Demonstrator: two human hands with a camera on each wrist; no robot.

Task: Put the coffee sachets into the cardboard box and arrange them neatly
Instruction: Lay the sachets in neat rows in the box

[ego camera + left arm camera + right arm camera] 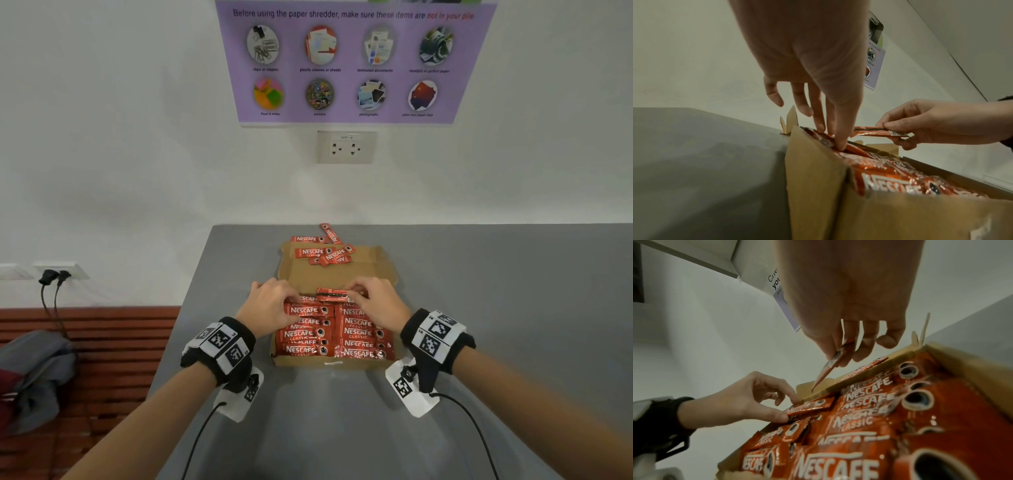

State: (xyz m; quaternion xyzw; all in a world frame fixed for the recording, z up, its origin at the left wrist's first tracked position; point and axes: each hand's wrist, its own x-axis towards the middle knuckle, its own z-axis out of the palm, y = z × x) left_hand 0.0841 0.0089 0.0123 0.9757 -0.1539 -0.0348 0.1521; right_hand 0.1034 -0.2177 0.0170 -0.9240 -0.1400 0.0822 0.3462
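An open cardboard box point(329, 361) sits on the grey table, filled with red Nescafe sachets point(359, 332) laid flat in two columns. My right hand point(356, 296) pinches one sachet point(334, 294) by its end and holds it level just above the box's far edge; the same sachet point(871, 131) shows in the left wrist view. My left hand point(291, 301) has its thumb and forefinger on the edges of the farthest sachet point(809, 407) of the left column. Several loose sachets point(325, 255) lie on the flat lid point(342, 277).
Two more sachets point(325, 236) lie on the table point(496, 308) past the lid, near the wall. A slatted bench with a grey bag point(34, 370) stands left of the table. Cables run back from both wrists over the near table.
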